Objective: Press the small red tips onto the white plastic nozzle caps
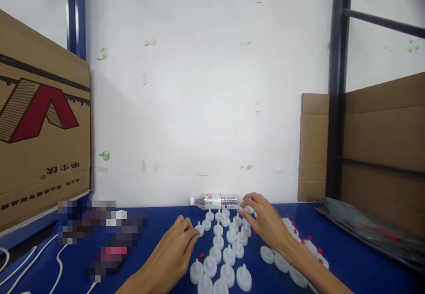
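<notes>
Several white nozzle caps [226, 249] stand in rows on the blue table [348, 258]. My left hand [175, 252] rests at the left side of the rows, fingers curled, its fingertips against a cap [199, 229]. My right hand [265, 225] reaches over the far end of the rows and pinches a white cap [245, 209] between thumb and fingers. More caps with red tips [310, 244] lie to the right of my right forearm. A small red tip [201, 255] lies loose beside my left hand.
A clear water bottle [215, 201] lies on its side against the white wall. Cardboard boxes stand at the left [43, 130] and right [381, 143]. A dark plastic bag [365, 227] lies at the right. White cables [29, 258] run at the lower left.
</notes>
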`<state>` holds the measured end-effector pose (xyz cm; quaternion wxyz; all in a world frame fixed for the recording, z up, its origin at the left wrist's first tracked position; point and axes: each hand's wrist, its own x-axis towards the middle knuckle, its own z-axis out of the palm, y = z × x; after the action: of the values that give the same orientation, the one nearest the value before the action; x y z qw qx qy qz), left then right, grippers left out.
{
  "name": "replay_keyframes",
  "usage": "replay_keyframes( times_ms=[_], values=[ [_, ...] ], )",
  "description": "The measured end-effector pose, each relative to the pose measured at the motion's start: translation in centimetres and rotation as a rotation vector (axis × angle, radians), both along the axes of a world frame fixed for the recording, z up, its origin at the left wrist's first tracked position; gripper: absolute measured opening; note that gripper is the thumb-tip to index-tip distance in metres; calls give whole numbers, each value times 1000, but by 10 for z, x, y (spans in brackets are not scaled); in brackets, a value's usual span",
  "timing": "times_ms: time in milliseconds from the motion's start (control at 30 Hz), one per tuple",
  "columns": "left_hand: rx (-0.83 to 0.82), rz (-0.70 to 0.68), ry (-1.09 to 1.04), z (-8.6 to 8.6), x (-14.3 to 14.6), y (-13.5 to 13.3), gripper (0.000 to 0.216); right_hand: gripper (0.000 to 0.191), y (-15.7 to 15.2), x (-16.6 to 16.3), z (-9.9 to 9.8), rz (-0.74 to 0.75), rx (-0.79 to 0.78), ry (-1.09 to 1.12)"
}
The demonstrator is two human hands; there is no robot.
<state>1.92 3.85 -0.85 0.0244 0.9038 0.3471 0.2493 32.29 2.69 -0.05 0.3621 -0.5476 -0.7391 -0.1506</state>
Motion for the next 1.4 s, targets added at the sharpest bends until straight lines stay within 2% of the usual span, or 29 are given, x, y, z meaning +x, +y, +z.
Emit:
replay_keyframes(
  times_ms=[167,400,500,633,733,833,900,1033,1167,1267,1333,1400],
  values=[
    [21,29,25,-7,0,10,26,10,-12,-24,-1,94,8,-28],
    [62,18,15,-5,-3,8,23,19,-25,-49,-6,289,59,-85],
    [114,-27,-63,-5,-1,-1,27,22,-33,-56,-4,354,117,-152],
    [183,-137,-96,-8,9,-14,50,19,-46,-71,0,479,229,-242],
    [273,-206,-92,-8,16,-20,46,15,-53,-79,1,538,275,-260],
    [269,-151,-117,-2,16,-19,34,23,-55,-76,4,504,230,-276],
    [196,-72,-147,2,14,-14,28,30,-53,-69,9,455,192,-223],
    [16,8,-159,-2,9,3,18,25,-46,-53,18,391,220,-120],
    [-123,58,-197,-14,6,17,32,25,-38,-44,18,362,210,-129],
    [-118,96,-189,-17,5,20,38,23,-33,-38,16,333,192,-163],
    [-77,99,-184,-15,5,19,33,22,-31,-33,18,295,198,-184],
    [-44,86,-184,-9,4,17,25,23,-30,-27,24,174,155,-212]
  ],
)
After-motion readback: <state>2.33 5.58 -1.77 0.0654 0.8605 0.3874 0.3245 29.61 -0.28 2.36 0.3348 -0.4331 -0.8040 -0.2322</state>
